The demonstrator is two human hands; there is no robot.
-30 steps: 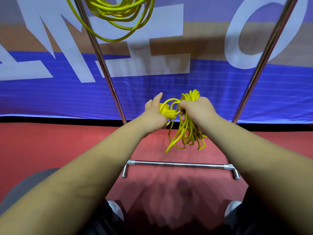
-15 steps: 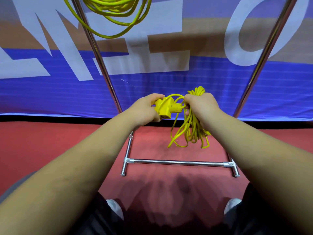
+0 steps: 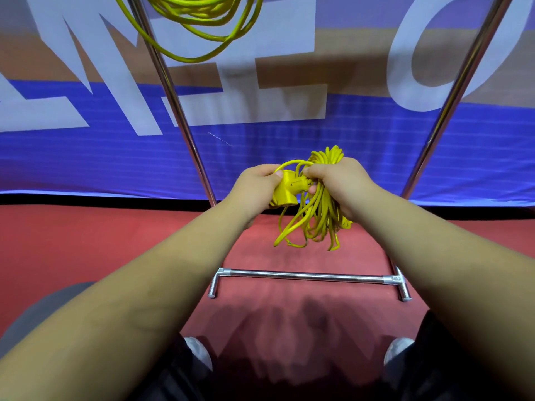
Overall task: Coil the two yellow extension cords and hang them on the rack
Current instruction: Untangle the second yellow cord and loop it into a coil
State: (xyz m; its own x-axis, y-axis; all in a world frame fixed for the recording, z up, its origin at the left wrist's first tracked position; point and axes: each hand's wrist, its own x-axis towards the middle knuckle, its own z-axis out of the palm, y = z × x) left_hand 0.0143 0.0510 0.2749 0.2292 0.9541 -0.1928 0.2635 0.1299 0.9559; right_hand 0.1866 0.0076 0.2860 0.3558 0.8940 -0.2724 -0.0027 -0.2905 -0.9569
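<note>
My right hand (image 3: 340,183) grips a coiled yellow extension cord (image 3: 315,221) at its top, and the loops hang down below the fist. My left hand (image 3: 254,189) grips the cord's yellow socket block (image 3: 285,191), pressed against the bundle. Both hands are in front of the metal rack (image 3: 304,275), between its two slanted uprights. A second yellow cord coil (image 3: 199,21) hangs from the rack at the top, its upper part cut off by the frame.
The rack's left upright (image 3: 173,102) and right upright (image 3: 463,79) rise from a low crossbar on the red floor (image 3: 86,241). A blue banner with white letters (image 3: 86,157) stands behind. My shoes (image 3: 199,351) are at the bottom.
My left hand has closed round the socket block and brought it against the bundle. Both hands shifted slightly; the coil stays in my right hand.
</note>
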